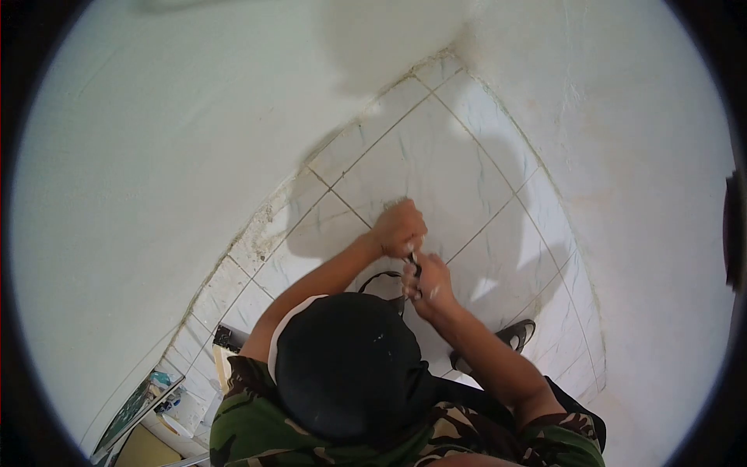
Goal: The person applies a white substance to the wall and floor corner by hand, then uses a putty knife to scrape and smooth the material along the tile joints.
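Note:
My left hand (401, 227) is closed in a fist above the tiled floor. Just below it, my right hand (433, 286) curls its fingers around a slim dark thing (416, 268), too small and blurred to name. The dark thing's upper end runs up to my left fist, whose inside is hidden from view. A thin black cord or strap (379, 275) loops beside my right hand. In front of my chest is a large round black thing (346, 366) with a pale rim, covering part of my camouflage shirt (257, 428).
White floor tiles (420, 163) narrow to a corner between two pale walls (179, 140). My sandalled foot (517, 335) stands at the right. Lower left, a framed panel (144, 412) and assorted small items lie near the wall. A dark object (733, 233) juts in at the right edge.

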Available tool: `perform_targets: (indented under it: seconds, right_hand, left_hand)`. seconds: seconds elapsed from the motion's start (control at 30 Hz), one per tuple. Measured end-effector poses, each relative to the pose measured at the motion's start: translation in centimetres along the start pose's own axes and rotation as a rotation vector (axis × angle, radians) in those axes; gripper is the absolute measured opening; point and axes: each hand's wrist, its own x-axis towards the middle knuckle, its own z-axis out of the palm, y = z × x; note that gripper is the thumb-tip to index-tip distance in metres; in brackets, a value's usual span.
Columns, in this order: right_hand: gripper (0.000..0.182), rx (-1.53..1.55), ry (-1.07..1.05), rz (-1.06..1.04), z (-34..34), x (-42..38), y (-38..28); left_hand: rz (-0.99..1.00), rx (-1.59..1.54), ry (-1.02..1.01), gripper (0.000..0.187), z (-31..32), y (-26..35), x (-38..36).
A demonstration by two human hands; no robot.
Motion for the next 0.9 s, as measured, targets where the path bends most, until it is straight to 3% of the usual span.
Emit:
perform_targets:
  seconds: [0.03,0.17,0.23,0.37,0.43,0.57,0.63,0.8,0.87,0.9]
  right_hand:
    - [0.017,-0.013,0.092,0.038,-0.4,-0.6,0.5]
    - [0.017,0.055,0.093,0.056,-0.4,0.5,0.4]
    - [0.018,0.049,0.017,-0.045,0.7,2.0,-0.9]
    - [0.019,0.048,0.003,-0.021,0.5,1.3,-1.4]
    - [0.021,-0.065,0.055,0.001,-1.1,-0.3,0.7]
    - [0.02,0.001,0.154,0.021,-0.8,-0.2,0.9]
    - [0.018,-0.004,0.025,-0.078,0.4,1.5,-0.6]
    - [0.019,0.057,0.02,0.002,-0.6,0.0,0.2]
    - [0.019,0.01,0.046,0.023,-1.1,-0.1,0.9]
    - [0.018,0.019,0.066,0.017,-1.1,0.0,1.1]
  left_hand:
    - [-0.026,0.03,-0.08,0.019,0.4,0.6,-0.5]
    - [-0.015,0.013,-0.107,0.02,0.2,-0.5,0.1]
    - [0.002,0.048,0.003,0.02,-1.3,-2.0,1.7]
    - [0.017,-0.009,0.035,0.02,-0.9,-1.5,1.6]
    - [-0.019,0.008,-0.051,0.019,1.1,0.4,-0.4]
    - [-0.011,0.002,-0.114,0.019,0.6,0.5,-0.2]
    - [0.007,0.061,-0.006,0.019,-1.0,-1.5,1.5]
    - [0.058,0.027,0.09,0.019,1.0,-1.0,0.0]
    - [-0.02,0.039,-0.15,0.019,1.6,0.4,-1.1]
    - [-0.026,0.021,-0.149,0.021,1.1,0.7,-0.7]
